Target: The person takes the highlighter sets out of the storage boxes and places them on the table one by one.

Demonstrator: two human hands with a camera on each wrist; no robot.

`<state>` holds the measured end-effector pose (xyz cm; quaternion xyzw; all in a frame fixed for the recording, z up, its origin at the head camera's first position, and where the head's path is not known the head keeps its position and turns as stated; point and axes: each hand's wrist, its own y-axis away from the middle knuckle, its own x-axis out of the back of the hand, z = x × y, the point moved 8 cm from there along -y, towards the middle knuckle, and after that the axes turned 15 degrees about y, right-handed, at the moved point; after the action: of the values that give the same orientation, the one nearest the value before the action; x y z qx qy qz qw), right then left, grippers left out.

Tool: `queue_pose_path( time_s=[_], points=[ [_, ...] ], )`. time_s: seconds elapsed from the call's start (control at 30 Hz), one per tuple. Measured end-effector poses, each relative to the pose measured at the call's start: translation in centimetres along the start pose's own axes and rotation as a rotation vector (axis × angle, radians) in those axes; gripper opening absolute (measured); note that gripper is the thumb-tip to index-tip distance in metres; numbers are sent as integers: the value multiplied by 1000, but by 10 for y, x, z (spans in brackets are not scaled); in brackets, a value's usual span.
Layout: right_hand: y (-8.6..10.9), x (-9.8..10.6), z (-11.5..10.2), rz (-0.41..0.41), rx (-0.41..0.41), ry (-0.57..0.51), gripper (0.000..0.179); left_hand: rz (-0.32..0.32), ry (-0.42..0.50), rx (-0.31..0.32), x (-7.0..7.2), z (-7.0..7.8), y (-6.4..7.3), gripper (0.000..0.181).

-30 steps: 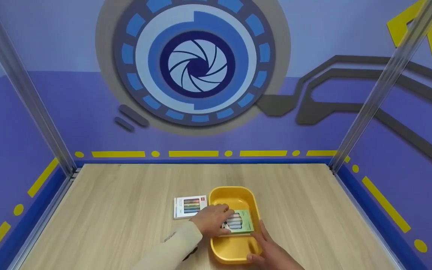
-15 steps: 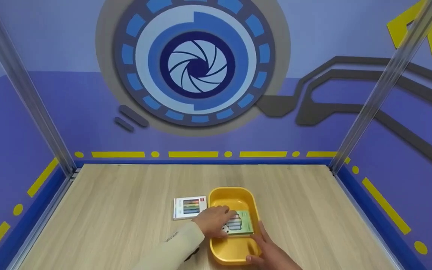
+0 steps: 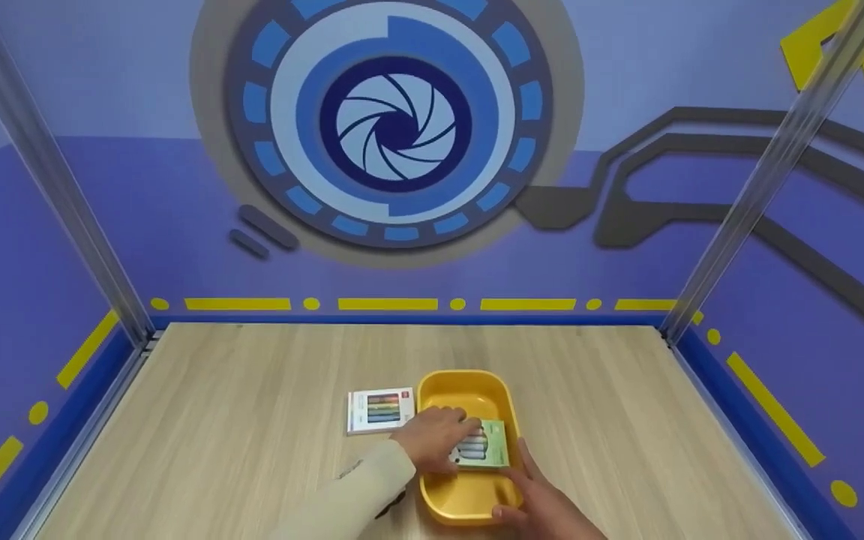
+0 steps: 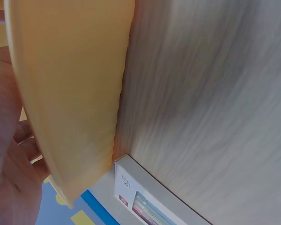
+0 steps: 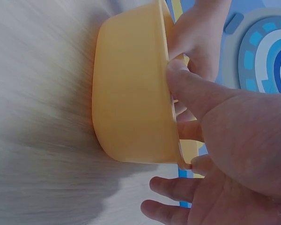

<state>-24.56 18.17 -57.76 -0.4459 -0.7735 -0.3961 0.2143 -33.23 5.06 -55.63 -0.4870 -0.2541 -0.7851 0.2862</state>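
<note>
Evidently, the green box (image 3: 486, 444) is inside the yellow container (image 3: 466, 495), around the middle of its length, and its visible long edges seem to run across the container, whose own long axis goes away from the person. The left end of this box is covered, so I cannot judge its full shape; also I cannot tell if it lies flat on the bottom.

The left hand (image 3: 436, 441) is the nearer one: it reaches over the left wall, and its grip looks clamped on the box, fingers toward the far edge and thumb toward the near edge. Thus the uncovered part of the box points to the right from this grip. In my judgement, any move of the box depends on this relation, because the right wall stands close to that end.

The right hand (image 3: 541, 501) has its grip clamped on the container's rim, at the near right part. It is just beside the near right corner of the box; whether they touch, I cannot tell.

Further outward, the white box (image 3: 381, 410) lies flat on the tabletop (image 3: 252, 420), just beside the container's left wall.
</note>
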Motion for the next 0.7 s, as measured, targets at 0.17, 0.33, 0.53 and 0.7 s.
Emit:
queue_pose_path(
  time_s=[0.17, 0.33, 0.53, 0.7],
  points=[
    [-1, 1, 0, -5, -20, 20, 72, 7, -14, 12, 2, 0, 1, 73],
    [-1, 0, 0, -18, -63, -87, 73, 16, -15, 39, 6, -6, 5, 75],
    [-1, 3, 0, 9, -77, -6, 70, 12, -14, 48, 10, -10, 7, 75],
    [1, 0, 1, 17, -71, -10, 73, 5, -31, 59, 11, -9, 11, 75]
  ],
)
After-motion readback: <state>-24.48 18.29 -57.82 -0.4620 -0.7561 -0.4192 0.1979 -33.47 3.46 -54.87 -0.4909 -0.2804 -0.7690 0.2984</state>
